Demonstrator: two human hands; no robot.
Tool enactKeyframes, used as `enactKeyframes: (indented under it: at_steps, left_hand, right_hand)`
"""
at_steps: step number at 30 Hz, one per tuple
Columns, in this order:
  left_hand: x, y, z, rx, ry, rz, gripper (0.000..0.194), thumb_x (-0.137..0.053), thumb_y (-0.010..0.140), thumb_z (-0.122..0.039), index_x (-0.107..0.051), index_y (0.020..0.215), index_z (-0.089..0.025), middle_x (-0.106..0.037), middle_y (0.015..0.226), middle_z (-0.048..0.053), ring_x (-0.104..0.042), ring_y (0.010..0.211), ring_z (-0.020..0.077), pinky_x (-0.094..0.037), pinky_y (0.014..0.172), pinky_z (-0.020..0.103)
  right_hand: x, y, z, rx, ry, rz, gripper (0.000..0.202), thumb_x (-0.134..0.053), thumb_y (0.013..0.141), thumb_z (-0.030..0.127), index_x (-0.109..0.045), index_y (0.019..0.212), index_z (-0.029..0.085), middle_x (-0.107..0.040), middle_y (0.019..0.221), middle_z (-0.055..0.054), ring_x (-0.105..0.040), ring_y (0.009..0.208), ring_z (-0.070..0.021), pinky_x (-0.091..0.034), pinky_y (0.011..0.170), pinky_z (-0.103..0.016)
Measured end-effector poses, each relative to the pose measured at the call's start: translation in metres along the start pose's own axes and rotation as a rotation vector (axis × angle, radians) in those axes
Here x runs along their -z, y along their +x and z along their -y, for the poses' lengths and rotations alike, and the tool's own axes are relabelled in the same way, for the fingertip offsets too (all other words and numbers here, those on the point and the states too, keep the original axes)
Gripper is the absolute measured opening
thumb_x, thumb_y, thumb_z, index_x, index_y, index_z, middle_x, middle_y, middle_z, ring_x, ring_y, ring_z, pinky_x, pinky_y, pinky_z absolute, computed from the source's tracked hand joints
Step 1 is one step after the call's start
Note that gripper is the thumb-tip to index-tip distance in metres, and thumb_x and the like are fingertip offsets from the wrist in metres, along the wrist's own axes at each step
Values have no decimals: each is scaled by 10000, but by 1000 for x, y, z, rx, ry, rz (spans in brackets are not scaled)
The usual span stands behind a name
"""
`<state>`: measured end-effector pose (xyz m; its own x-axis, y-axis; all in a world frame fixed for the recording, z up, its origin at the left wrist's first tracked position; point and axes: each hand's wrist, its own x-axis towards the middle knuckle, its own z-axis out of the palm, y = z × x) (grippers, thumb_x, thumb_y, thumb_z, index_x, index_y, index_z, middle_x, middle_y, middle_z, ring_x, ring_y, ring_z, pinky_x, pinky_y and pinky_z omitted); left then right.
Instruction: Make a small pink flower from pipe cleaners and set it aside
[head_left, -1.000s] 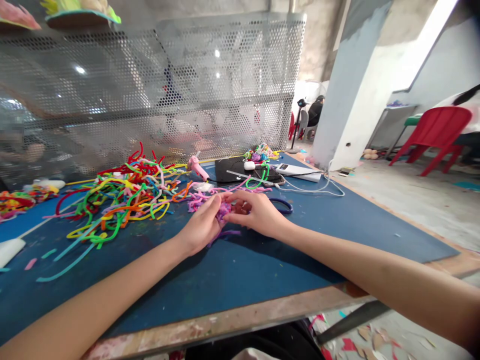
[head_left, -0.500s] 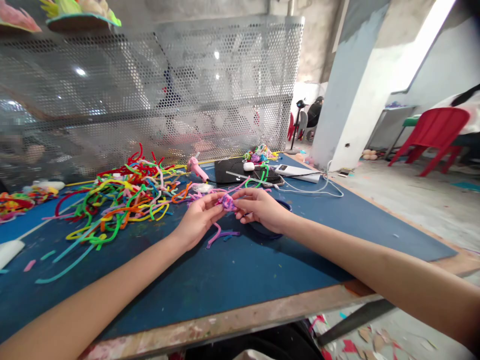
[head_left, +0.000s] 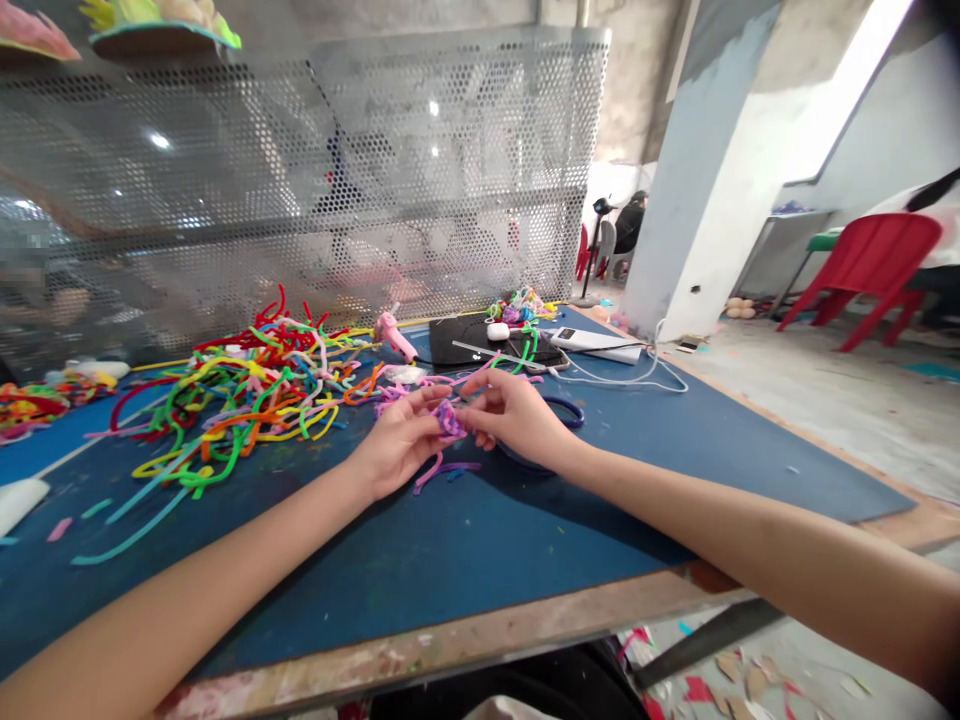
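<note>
Between my two hands is a small purple and pink piece of twisted pipe cleaners [head_left: 451, 421]. My left hand [head_left: 401, 440] is closed on its left side, thumb and fingers pinching it. My right hand [head_left: 514, 415] pinches its right edge with thumb and fingertips. Loose pink and purple pipe cleaners [head_left: 431, 472] lie on the table just below the hands. Behind my right wrist, partly hidden, are the dark blue loop handles of what look like scissors [head_left: 564, 408].
A tangled heap of coloured pipe cleaners [head_left: 255, 390] covers the left of the blue table mat [head_left: 480, 560]. Behind the hands lie a pink glue gun [head_left: 395, 337], a black tablet-like slab [head_left: 457, 342], a white earbud case [head_left: 498, 333] and a white power bank with cables [head_left: 596, 345].
The purple piece has moved slightly down and left and is turned in the fingers. My right hand has shifted left with it, its fingers more bent.
</note>
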<state>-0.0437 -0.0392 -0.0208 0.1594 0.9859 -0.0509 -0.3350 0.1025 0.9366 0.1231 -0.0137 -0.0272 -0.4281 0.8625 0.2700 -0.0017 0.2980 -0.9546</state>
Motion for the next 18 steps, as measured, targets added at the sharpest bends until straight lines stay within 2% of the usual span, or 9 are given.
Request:
enactKeyframes:
  at_steps: [2,5,8,10,11,13,15,16,18]
  left_hand:
    - [-1,0,0,-1,-6,2,364,-653,622,44,-628,928,-152,-671,725,-12,-631,589,85,-520,558,174]
    - [-3,-1,-2,7,3,22,281,-628,631,31,-662,864,-122,-659,668,-2,-610,559,70,-501,545,146]
    - [-2,-1,-4,29,41,41,231,-566,633,13,-680,805,-91,-685,730,56,-659,656,116,-529,607,172]
    - [1,-1,-6,45,79,49,235,-538,626,-5,-675,795,-95,-680,711,67,-664,634,146,-538,559,209]
    - [2,-1,-6,47,97,53,229,-528,623,-16,-666,783,-102,-658,658,54,-643,570,142,-515,488,205]
    - [5,0,-7,34,123,57,198,-508,606,-31,-634,733,-117,-586,545,14,-557,439,108,-391,348,154]
    - [6,0,-7,11,137,52,180,-496,595,-35,-600,709,-127,-547,512,-7,-507,400,86,-307,314,127]
    - [5,0,-7,4,143,46,174,-500,609,-39,-591,725,-132,-561,535,-3,-529,425,92,-326,328,130]
    - [4,0,-4,2,160,25,150,-533,673,-57,-584,787,-141,-622,639,19,-611,535,120,-448,423,168]
  right_hand:
    - [6,3,0,34,-96,-59,203,-661,765,247,-511,891,189,-568,538,71,-534,427,-86,-435,400,-181]
    - [16,8,1,36,-166,-121,158,-637,770,251,-538,868,177,-575,561,53,-523,428,-82,-421,404,-185]
    - [28,13,0,34,-189,-171,151,-630,764,249,-540,857,171,-586,585,40,-523,427,-79,-422,412,-188]
    - [35,17,-2,42,-209,-201,155,-630,756,242,-539,858,167,-594,598,34,-524,432,-77,-423,423,-189]
    - [38,18,-3,46,-220,-212,159,-630,752,242,-542,859,165,-599,604,30,-524,434,-77,-421,427,-189]
    - [42,21,-4,51,-243,-225,163,-627,747,248,-549,860,162,-607,611,23,-524,435,-78,-413,429,-190]
    - [42,21,-5,55,-264,-225,162,-624,746,258,-553,853,159,-607,609,20,-525,436,-82,-412,434,-194]
    - [42,21,-5,59,-274,-219,159,-620,748,265,-554,847,159,-603,604,21,-528,439,-85,-416,439,-198]
    - [38,19,-5,72,-294,-193,155,-614,755,276,-560,840,159,-592,598,24,-536,446,-91,-426,451,-207]
